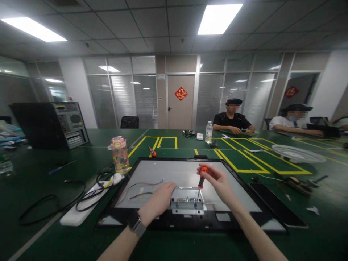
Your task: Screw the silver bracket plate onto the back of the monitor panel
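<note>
A black-framed display panel [163, 172] lies flat in front of me, with a metal bracket carrying a row of ports [187, 207] near its front edge. My right hand [217, 180] pinches a red-and-black screwdriver [202, 175] upright, its tip at the bracket's right side. At the bracket's left side, my left hand [160, 199] has its fingers curled against the metal; the fingertips are partly hidden. Thin cables [141, 184] lie across the panel left of that hand.
On the left are a white power strip [78, 210], black cables, a pink-lidded bottle [119, 154] and an open computer case [51, 125]. To the right lie a dark flat panel [277, 204] and a white round frame [297, 153]. Two people sit across the green table [174, 250].
</note>
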The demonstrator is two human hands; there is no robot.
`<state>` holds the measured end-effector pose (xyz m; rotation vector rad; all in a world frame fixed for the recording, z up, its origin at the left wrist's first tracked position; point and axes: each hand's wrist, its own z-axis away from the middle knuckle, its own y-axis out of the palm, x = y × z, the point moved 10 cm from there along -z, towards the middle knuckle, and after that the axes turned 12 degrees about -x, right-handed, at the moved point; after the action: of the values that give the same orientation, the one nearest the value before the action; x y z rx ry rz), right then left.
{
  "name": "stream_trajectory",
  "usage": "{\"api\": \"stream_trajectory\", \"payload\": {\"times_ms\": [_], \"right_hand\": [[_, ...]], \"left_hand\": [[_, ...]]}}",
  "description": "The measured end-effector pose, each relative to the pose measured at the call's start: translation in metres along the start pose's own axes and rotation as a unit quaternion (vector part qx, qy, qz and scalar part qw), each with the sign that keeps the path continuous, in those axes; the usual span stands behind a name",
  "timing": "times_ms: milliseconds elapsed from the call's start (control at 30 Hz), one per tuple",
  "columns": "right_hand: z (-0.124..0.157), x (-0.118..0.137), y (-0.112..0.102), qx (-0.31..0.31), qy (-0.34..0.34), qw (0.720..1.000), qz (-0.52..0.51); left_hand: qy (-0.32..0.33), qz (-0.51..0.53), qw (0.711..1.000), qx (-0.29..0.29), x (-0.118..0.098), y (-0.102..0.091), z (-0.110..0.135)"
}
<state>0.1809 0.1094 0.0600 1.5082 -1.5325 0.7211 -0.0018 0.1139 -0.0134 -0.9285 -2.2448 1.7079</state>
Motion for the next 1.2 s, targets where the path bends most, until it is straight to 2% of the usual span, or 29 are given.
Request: {"api": "stream_trajectory", "payload": {"times_ms": [67,133,267,467,633,700,833,1000,1200], "right_hand": [[-0.001,0.011,-0.01,-0.059,-0.076,0.993,0.063],[0.002,0.016,-0.01,-0.069,-0.114,0.987,0.085],[0.006,0.012,0.0,-0.032,-0.092,0.994,0.054],[0.006,0.02,-0.009,-0.08,-0.143,0.981,0.099],[0.005,0.011,-0.002,-0.031,-0.087,0.994,0.061],[0.006,0.014,-0.005,-0.054,-0.107,0.989,0.086],[0.012,0.029,-0.009,-0.105,-0.193,0.962,0.162],[0.014,0.023,-0.001,-0.058,-0.153,0.982,0.096],[0.017,0.035,-0.007,-0.112,-0.212,0.956,0.17]], "left_hand": [[-0.001,0.003,1.0,-0.003,0.0,0.0,0.0],[0.0,0.005,1.0,-0.006,0.001,0.0,0.0],[0.011,0.0,1.0,-0.007,0.002,0.004,-0.001],[0.014,0.001,1.0,-0.016,0.004,0.004,-0.002],[0.016,0.0,1.0,-0.009,0.002,0.003,-0.001],[0.012,0.003,1.0,-0.012,0.003,0.004,-0.002],[0.008,0.003,1.0,-0.015,0.005,0.005,-0.001],[0.012,0.007,1.0,-0.019,0.004,0.004,-0.001],[0.016,-0.001,1.0,-0.019,0.003,0.003,-0.001]]}}
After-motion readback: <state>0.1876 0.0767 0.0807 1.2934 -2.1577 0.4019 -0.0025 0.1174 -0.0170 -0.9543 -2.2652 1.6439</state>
